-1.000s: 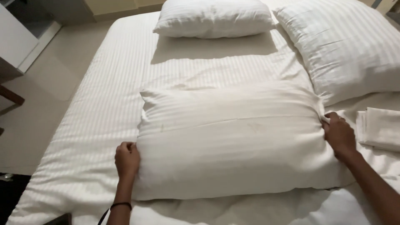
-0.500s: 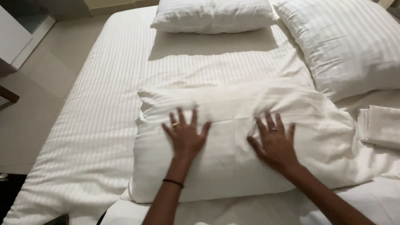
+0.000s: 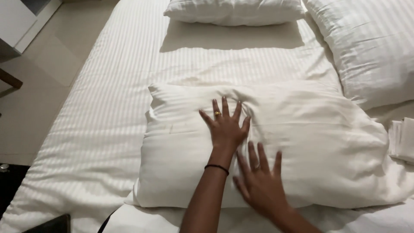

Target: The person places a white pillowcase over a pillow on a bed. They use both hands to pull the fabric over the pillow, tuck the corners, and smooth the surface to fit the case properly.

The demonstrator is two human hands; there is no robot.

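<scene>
Released, both your grips lie flat, fingers spread, on the pillow [image 3: 302,146]: left hand [image 3: 225,127] near its middle, right hand [image 3: 261,185] just below, closer to you; the pillow rests on the striped bed [image 3: 112,112]; two more pillows [image 3: 233,11] lie beyond.

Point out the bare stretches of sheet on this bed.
Bare sheet lies between the near pillow and the far pillow, and along the left edge. The right side is crowded by a large pillow and folded linen.
</scene>
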